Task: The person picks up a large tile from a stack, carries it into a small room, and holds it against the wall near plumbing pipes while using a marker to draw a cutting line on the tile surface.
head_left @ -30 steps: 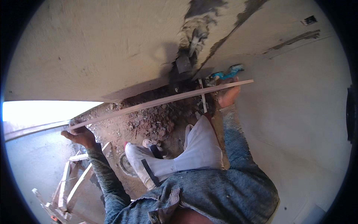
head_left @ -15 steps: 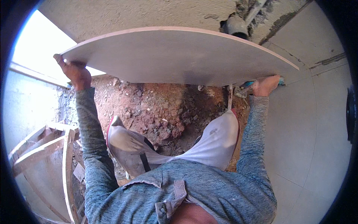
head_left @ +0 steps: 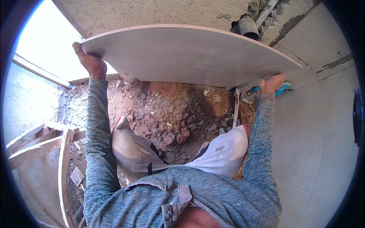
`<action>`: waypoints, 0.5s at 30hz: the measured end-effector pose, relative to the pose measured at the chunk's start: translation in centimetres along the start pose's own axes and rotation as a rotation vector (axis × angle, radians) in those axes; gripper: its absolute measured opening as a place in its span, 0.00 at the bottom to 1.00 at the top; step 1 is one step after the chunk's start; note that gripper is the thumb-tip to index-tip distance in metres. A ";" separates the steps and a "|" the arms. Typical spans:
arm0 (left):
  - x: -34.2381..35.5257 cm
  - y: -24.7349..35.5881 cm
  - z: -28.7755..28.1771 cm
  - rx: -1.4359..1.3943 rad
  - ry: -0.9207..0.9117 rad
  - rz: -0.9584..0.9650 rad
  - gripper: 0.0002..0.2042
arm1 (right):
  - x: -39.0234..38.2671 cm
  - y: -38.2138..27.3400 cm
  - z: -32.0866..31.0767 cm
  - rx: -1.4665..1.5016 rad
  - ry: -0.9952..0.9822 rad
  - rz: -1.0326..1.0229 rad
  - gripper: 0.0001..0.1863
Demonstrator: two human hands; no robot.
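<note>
A large grey tile (head_left: 182, 57) spans the space in front of me, its pale edge uppermost and its face toward me. My left hand (head_left: 91, 62) grips the tile's left end, with the thumb up along the edge and the other fingers hidden behind it. At the lower right corner, my right hand (head_left: 272, 83) is closed on the tile; its fingertips are mostly out of sight. Behind the tile rises a rough plastered wall (head_left: 159, 13).
A grey pipe end (head_left: 248, 28) juts from the wall beyond the tile. Tiles cover the right wall (head_left: 300, 140), and a blue item (head_left: 283, 88) lies by my right hand. Rubble and soil (head_left: 171, 117) spread below. A wooden frame (head_left: 64, 167) stands at lower left.
The tile's left end has shifted right and slightly up, together with my left hand. My right hand has stayed nearly in place. The view has shifted a little.
</note>
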State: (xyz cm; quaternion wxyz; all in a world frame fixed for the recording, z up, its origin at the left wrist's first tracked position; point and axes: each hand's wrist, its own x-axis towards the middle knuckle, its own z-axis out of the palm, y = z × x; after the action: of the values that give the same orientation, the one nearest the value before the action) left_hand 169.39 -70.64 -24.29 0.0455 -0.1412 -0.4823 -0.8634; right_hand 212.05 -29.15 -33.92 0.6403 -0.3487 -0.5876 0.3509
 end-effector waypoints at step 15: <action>1.2 -2.3 -1.7 0.035 0.069 0.020 0.27 | -0.9 1.2 4.5 0.539 0.069 0.466 0.20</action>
State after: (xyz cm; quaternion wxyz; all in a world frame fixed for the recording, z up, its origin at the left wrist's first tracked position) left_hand 167.40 -70.80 -26.65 0.0730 -0.1155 -0.4940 -0.8587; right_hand 207.41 -29.15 -35.10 0.6315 -0.3035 -0.3565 0.6181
